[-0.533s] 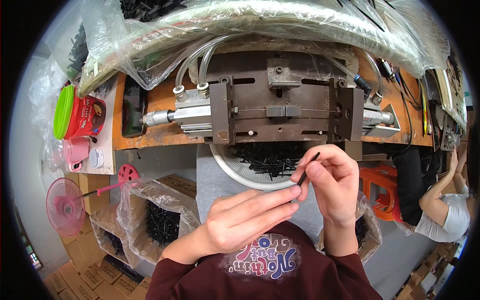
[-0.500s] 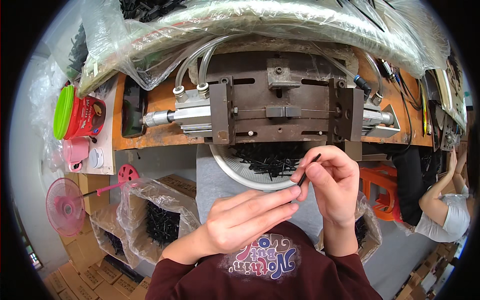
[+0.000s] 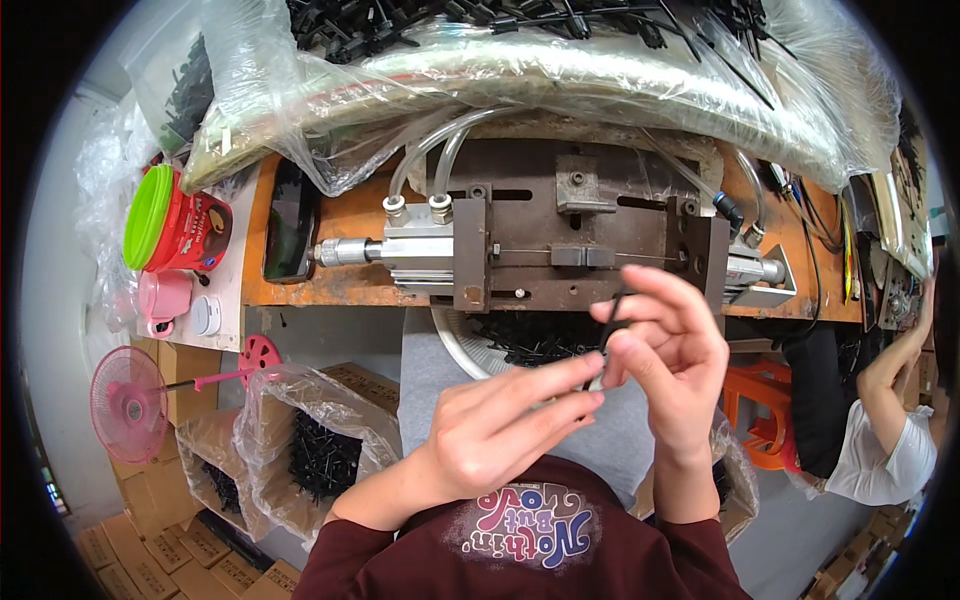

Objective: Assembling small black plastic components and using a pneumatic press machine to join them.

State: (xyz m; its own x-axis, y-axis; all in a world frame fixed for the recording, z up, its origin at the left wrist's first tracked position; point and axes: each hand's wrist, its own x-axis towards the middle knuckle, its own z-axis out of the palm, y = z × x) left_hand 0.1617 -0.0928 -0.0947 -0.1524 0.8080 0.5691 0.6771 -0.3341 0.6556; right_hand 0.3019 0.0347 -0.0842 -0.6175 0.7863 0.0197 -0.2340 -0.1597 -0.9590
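Observation:
A thin black plastic rod-like part [image 3: 611, 325] stands almost upright in front of my body. My right hand [image 3: 680, 370] pinches it between thumb and fingers. My left hand [image 3: 500, 420] reaches in from the left, its fingertips closed at the part's lower end, where a small pale bit shows; exactly what they grip is hard to make out. Just beyond the hands, a white basket [image 3: 458, 345] of black parts rests on my lap, partly hidden. Farther off is a brown metal fixture [image 3: 520, 200] with a small dark block [image 3: 583, 257] at its middle and silver air cylinders [image 3: 418, 248] at both sides.
Clear hoses [image 3: 450, 160] loop over the fixture. Plastic-wrapped bundles and black parts [image 3: 380, 35] lie behind it. At left are a red tub [image 3: 195, 235], pink cup [image 3: 165, 295] and pink fan [image 3: 130, 405]. Bags of parts [image 3: 325, 455] flank me; another person [image 3: 885, 450] sits at right.
The view has tilted up, showing more of the parts behind. The black part stands more upright, and my right fingers have shifted along it. My left fingertips stay at its lower end.

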